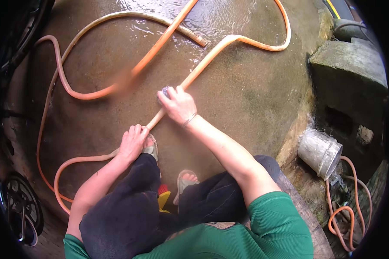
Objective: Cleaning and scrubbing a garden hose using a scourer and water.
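Observation:
An orange rubber hose (207, 63) runs slantwise over the wet concrete floor. My left hand (133, 140) is closed around it beside my sandalled foot. Further up the same stretch, my right hand (179, 104) presses a bluish-grey scrubbing pad (163, 95) against the hose, fingers curled round both. Between my hands a short piece of hose shows, paler than the part above my right hand. The hose loops away left of my left hand. A pale, dirty hose end (199, 39) lies on the wet floor at the top.
Orange hose loops (84, 95) spread across the floor at left. At lower left stands a bicycle crank and chainring (21, 200). On the right a metal bucket (319, 152) lies tilted with water around it, near a concrete block (350, 61) and more coiled hose (342, 210).

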The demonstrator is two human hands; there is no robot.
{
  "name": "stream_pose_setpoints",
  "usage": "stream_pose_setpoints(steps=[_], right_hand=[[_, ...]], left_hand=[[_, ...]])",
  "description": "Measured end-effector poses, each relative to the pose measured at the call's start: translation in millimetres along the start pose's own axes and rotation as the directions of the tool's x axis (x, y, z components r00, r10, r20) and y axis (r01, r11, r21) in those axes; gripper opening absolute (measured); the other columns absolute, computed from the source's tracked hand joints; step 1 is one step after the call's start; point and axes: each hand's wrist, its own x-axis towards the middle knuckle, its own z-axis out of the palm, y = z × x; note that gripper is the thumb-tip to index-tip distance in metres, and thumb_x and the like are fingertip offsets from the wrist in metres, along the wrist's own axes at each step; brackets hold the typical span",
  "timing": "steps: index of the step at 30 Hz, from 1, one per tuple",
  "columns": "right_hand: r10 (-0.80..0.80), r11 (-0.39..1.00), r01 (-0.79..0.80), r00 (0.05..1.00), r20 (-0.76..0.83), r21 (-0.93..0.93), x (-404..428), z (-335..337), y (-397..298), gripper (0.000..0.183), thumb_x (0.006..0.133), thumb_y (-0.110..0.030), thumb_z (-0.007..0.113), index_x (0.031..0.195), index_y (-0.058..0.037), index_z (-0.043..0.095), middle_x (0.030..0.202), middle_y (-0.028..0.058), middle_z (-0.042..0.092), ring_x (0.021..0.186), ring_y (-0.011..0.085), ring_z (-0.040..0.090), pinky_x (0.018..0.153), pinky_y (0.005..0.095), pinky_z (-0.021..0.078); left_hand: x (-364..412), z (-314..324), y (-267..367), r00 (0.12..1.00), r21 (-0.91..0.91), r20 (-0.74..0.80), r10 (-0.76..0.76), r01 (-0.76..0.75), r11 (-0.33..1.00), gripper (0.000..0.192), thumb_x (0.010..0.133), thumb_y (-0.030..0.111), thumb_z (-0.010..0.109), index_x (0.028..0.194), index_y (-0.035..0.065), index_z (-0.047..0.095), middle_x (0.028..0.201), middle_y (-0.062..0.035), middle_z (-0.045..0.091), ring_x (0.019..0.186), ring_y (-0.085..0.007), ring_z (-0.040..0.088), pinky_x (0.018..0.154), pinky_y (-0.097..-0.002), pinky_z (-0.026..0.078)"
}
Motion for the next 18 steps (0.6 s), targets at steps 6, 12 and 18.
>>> stream_pose_setpoints(steps=[6, 12, 18], right_hand=[[0.228, 0.930, -0.282, 0.946, -0.231, -0.234, 23.8, -49.1, 134.0, 0.016, 0.076, -0.019, 0.064, 0.091, -0.0210, 0.061, 0.083, 0.0047, 0.053, 0.077, 0.0251, 0.054, 0.051, 0.0368, 0.0500], [0.259, 0.965, -0.262, 0.962, -0.087, -0.025, -1.1, -15.4, 63.3, 0.028, 0.072, -0.016, 0.066, 0.100, -0.0203, 0.060, 0.090, 0.0066, 0.052, 0.085, 0.0274, 0.055, 0.060, 0.0369, 0.0533], [0.031, 0.998, -0.034, 0.997, -0.078, -0.047, -13.3, -18.6, 63.8, 0.026, 0.070, -0.013, 0.062, 0.096, -0.0181, 0.061, 0.083, 0.0051, 0.052, 0.075, 0.0239, 0.054, 0.056, 0.0333, 0.0500]], left_hand=[[-14.1, -20.5, -6.6, 1.000, 0.075, 0.011, -0.013, 0.012, 0.997, 0.025, 0.077, 0.008, 0.053, 0.102, 0.0063, 0.050, 0.088, -0.0091, 0.048, 0.085, -0.0262, 0.052, 0.066, -0.0372, 0.047], [-7.0, -8.6, -13.1, 0.999, 0.101, -0.006, -0.049, 0.049, 0.994, 0.024, 0.077, 0.010, 0.054, 0.101, 0.0080, 0.051, 0.089, -0.0072, 0.049, 0.085, -0.0242, 0.053, 0.065, -0.0355, 0.047], [-34.5, -11.0, -25.0, 1.000, 0.096, 0.008, -0.023, 0.022, 0.995, 0.025, 0.077, 0.010, 0.054, 0.102, 0.0084, 0.051, 0.088, -0.0069, 0.050, 0.084, -0.0242, 0.052, 0.067, -0.0358, 0.046]])
